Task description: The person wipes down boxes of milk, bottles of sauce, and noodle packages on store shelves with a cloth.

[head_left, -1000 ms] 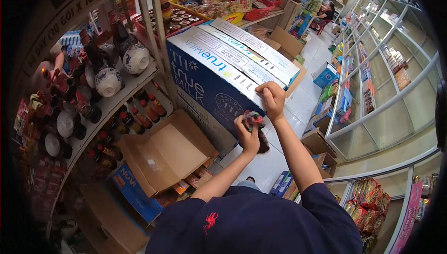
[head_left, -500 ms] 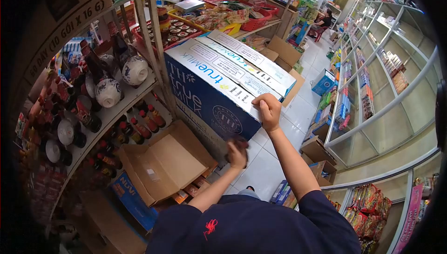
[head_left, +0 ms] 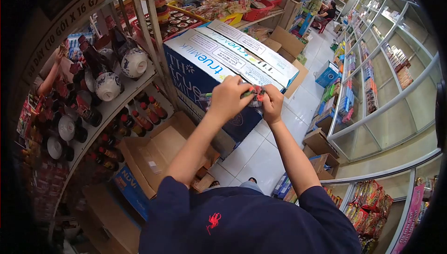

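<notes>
My left hand [head_left: 228, 96] and my right hand [head_left: 272, 103] are close together above the near edge of a blue and white TH true MILK carton [head_left: 200, 58]. Between them they grip a small dark item with red and green patches [head_left: 256, 94]. My fingers cover most of it, so its kind cannot be made out. The left hand's fingers reach over its top; the right hand's thumb and fingers close on its right end. The carton stands upright with its printed top facing up.
Shelves on the left hold white-and-blue bowls [head_left: 108, 86] and sauce bottles [head_left: 151, 110]. Below is an opened cardboard box [head_left: 156, 154]. Red baskets [head_left: 260, 15] of goods stand behind the carton. A glass cabinet [head_left: 396, 91] lines the right. A person [head_left: 327, 13] sits far back.
My left hand has risen from beside the carton with a dark item, up to my right hand. My right hand has left its fist at the carton's corner and now grips the item too.
</notes>
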A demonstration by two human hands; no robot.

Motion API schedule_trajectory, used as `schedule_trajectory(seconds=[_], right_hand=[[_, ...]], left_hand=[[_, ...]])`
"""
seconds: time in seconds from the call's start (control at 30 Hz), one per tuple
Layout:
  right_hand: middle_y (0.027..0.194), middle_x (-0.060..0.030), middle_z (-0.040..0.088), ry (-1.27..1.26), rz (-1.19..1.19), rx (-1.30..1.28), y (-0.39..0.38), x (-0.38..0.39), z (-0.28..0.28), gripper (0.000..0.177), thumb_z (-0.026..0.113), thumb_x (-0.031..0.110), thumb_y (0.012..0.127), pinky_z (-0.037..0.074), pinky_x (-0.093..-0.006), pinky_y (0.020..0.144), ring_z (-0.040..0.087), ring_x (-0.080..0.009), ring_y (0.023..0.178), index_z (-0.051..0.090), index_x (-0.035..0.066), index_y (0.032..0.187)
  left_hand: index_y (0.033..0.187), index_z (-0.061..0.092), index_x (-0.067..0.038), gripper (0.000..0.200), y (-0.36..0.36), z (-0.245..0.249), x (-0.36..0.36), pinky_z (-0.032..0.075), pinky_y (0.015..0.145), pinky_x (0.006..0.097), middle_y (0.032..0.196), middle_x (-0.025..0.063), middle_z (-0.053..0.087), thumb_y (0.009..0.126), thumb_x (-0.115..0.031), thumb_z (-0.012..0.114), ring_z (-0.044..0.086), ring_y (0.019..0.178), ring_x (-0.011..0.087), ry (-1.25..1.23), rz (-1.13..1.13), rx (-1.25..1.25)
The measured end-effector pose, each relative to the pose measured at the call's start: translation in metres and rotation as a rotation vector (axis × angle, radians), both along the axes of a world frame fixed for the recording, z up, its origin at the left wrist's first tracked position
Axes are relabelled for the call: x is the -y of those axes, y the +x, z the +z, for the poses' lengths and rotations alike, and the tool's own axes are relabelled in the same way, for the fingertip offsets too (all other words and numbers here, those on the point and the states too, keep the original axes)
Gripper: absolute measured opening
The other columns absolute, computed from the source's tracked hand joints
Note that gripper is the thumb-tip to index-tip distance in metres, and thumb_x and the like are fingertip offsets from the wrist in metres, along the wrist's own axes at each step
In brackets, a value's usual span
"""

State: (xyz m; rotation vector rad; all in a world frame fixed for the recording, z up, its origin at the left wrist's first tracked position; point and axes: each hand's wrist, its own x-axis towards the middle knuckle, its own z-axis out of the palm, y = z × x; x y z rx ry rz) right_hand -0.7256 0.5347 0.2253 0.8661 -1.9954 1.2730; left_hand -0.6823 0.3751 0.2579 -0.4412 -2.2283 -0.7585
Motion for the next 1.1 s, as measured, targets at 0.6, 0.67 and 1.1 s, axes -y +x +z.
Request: schedule_trajectory(seconds=[0.6, 0.67, 1.1], right_hand=[[0.056, -0.0115, 0.05, -0.009, 0.029, -0.024, 0.005, 0.002, 0.008, 0.015, 0.048, 0.009, 0.069, 0.04, -0.0356, 0.053, 0.05, -0.0273, 0.054, 0.051, 0.003, 0.056], [0.056, -0.0121, 0.048, -0.029, 0.07, 0.007, 0.005, 0.001, 0.005, 0.014, 0.048, 0.01, 0.07, 0.038, -0.0362, 0.053, 0.048, -0.0277, 0.054, 0.051, 0.002, 0.058], [0.053, -0.0092, 0.045, -0.055, 0.073, -0.09, 0.007, -0.001, 0.002, 0.014, 0.047, 0.008, 0.068, 0.034, -0.0349, 0.049, 0.045, -0.0256, 0.05, 0.047, 0.005, 0.054]], left_hand=[[0.085, 0.068, -0.015, 0.024, -0.06, 0.027, 0.052, 0.047, 0.068, 0.0384, 0.079, 0.0133, 0.063, 0.066, -0.027, 0.057, 0.06, 0.075, 0.0298, -0.144, 0.239, 0.62], [0.08, 0.067, -0.011, 0.023, -0.033, 0.021, 0.012, 0.047, 0.067, 0.0413, 0.076, 0.0165, 0.062, 0.065, -0.025, 0.057, 0.06, 0.072, 0.0324, -0.183, 0.001, 0.46], [0.083, 0.063, -0.009, 0.022, -0.085, 0.019, 0.099, 0.047, 0.067, 0.0414, 0.084, 0.0127, 0.06, 0.068, -0.025, 0.06, 0.058, 0.081, 0.0299, -0.303, 0.545, 0.519]])
